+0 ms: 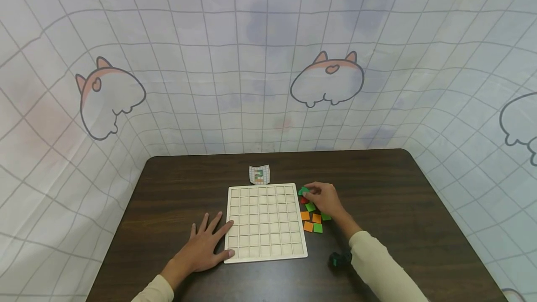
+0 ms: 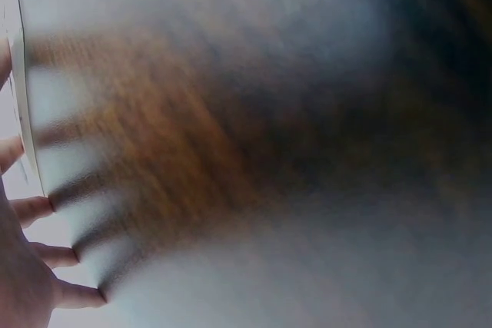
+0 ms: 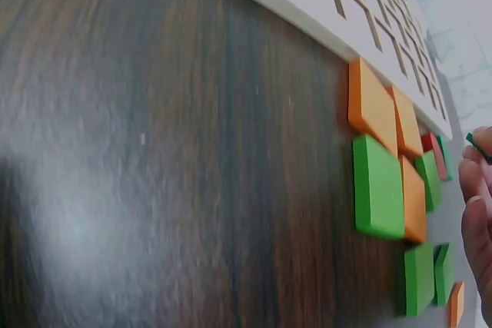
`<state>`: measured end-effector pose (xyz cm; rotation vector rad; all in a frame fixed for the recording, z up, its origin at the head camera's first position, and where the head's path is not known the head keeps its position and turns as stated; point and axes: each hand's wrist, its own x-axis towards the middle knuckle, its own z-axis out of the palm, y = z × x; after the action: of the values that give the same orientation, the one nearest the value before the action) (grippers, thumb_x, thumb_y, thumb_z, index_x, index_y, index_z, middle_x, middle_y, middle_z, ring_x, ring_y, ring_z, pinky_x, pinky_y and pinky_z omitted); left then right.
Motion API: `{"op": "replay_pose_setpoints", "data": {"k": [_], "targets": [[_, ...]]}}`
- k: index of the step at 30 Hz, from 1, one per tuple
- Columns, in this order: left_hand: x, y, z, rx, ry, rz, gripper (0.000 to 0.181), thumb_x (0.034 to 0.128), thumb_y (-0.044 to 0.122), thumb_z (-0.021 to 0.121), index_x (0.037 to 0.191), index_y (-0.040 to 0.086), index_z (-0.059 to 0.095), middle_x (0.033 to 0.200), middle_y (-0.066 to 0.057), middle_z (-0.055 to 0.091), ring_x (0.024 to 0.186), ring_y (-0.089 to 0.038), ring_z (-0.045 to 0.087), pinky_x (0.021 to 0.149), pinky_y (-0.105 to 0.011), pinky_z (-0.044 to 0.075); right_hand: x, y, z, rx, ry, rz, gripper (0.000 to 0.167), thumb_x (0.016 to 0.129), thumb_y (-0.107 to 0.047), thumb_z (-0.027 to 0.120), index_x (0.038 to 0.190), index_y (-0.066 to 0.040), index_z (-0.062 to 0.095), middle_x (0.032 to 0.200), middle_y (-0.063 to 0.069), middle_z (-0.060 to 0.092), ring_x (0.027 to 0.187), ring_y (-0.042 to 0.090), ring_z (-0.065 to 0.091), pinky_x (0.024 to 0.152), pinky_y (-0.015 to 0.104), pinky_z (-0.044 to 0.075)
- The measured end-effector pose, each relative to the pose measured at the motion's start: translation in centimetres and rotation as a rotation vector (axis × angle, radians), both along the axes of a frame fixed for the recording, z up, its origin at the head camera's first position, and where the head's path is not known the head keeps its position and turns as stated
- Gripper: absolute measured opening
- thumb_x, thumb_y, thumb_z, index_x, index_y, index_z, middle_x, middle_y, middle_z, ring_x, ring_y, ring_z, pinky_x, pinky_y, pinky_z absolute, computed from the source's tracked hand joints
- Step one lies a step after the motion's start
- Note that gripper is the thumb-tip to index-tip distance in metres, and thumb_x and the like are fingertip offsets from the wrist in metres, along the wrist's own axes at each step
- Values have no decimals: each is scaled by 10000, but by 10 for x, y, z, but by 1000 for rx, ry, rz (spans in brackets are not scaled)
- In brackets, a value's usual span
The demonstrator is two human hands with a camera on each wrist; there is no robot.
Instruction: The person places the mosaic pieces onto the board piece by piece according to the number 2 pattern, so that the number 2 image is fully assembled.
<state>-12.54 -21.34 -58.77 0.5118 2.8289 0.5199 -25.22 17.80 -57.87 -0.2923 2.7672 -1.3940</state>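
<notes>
Pale sleeve (image 1: 383, 267) foremost, the right hand (image 1: 326, 198) pinches a green tile (image 3: 472, 142) just off the far right corner of the grid board (image 1: 265, 223) while the left hand (image 1: 202, 250), fingers spread, touches its left edge; loose tiles (image 1: 308, 227) lie along its right side, none in its cells, so filling seems not yet begun.

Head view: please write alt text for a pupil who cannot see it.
A person's right hand pinches a dark green tile beside a cream grid board; the spread left hand rests on its left edge. Orange tiles, light green tiles and a red tile lie near its right side; a printed card lies beyond it on the wood-grain table.
</notes>
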Motion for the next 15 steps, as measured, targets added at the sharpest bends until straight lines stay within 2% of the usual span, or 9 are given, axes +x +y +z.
{"op": "replay_pose_setpoints", "data": {"k": [9, 15], "targets": [[1, -1, -1, 4, 12, 0, 805, 903, 729, 522, 1571, 314, 350, 1671, -145, 198, 1489, -563, 126, 1045, -835, 144, 3, -24, 2, -92, -69, 66, 261, 933, -119, 716, 1179, -36, 730, 876, 72, 729, 699, 174, 669, 575, 268, 511], [2, 0, 0, 4, 31, -6, 801, 906, 723, 526, 1570, 309, 355, 1667, -151, 210, 1485, -565, 139, 1039, -836, 160, 4, -41, -1, -109, -85, 82, 237, 912, -100, 733, 1142, -45, 748, 822, 55, 712, 659, 181, 668, 572, 254, 512]]}}
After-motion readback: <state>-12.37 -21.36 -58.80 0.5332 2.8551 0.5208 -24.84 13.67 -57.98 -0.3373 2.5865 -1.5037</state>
